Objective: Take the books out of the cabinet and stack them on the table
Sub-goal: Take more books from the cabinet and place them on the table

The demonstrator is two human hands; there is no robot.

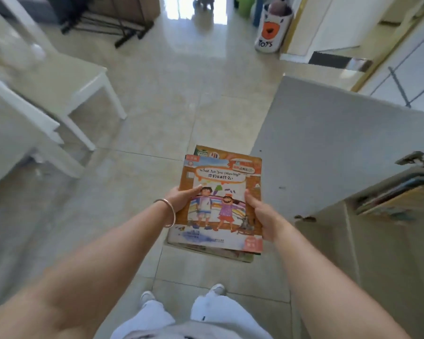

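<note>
Both arms reach forward; the left hand [181, 198] and right hand [261, 214] grip opposite sides of a stack of picture books [220, 192] above the floor [157, 94].

- A glossy beige tile floor [157, 133] fills the middle of the view, its grout lines running toward twelve o'clock.
- Bright daylight glares off the tiles [196, 23] at twelve o'clock.
- A white chair [66, 81] stands at ten o'clock, blurred.
- A black metal stand [113, 28] rests on the floor at eleven o'clock.
- A white fabric bin marked "TOYS" [271, 28] sits at one o'clock, with a green bin [245, 6] just beside it.
- A pale yellow door frame [294, 30] rises at one o'clock.
</note>
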